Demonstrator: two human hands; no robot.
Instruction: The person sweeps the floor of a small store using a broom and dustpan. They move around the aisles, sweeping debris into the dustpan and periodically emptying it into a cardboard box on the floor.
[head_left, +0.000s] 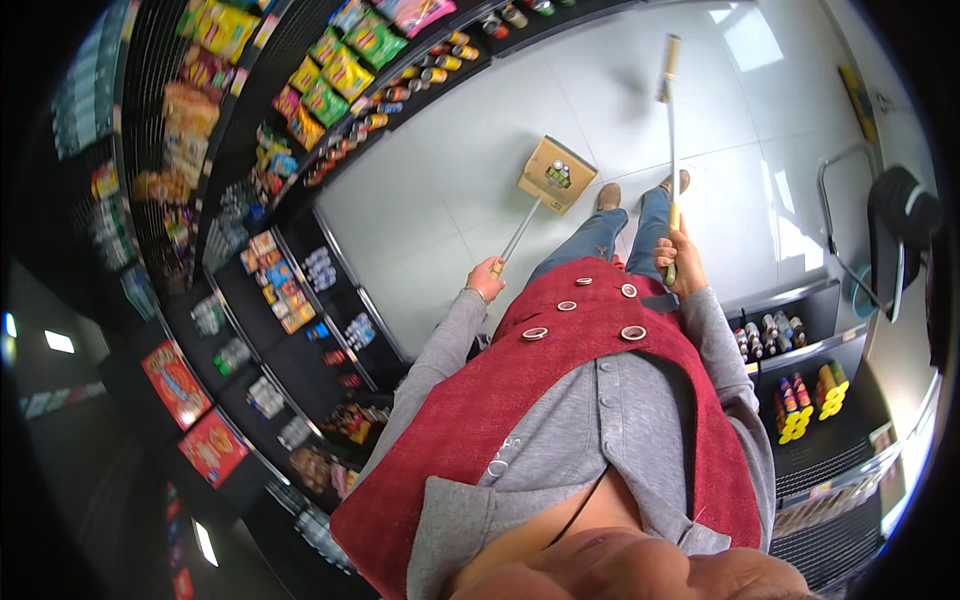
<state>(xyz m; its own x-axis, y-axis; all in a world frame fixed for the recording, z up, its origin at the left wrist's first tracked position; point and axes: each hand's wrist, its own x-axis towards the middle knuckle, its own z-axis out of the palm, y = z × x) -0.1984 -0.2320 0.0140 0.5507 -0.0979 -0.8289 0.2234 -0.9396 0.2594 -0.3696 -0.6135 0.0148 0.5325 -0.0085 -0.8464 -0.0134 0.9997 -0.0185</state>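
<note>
My left hand (486, 280) grips the wooden end of a long metal handle (519, 238). The handle runs forward to a printed cardboard box (556, 171) above the pale floor; how the two are joined is unclear. In my right hand (681, 264) is the yellow-green grip of a long-handled brush (673, 142). Its wooden head (671, 56) with short bristles points away from me. A blurred shadow lies on the floor beside the head, which looks raised. My shoes (610, 196) stand between the box and the brush shaft.
Shelves with crisp bags (346, 75) and drink cans (433, 75) line the front left. More shelving with small boxes (277, 281) stands at left. A low shelf with bottles (772, 335) is close on my right. Beyond it is a black-seated chair (896, 217) with metal tubing.
</note>
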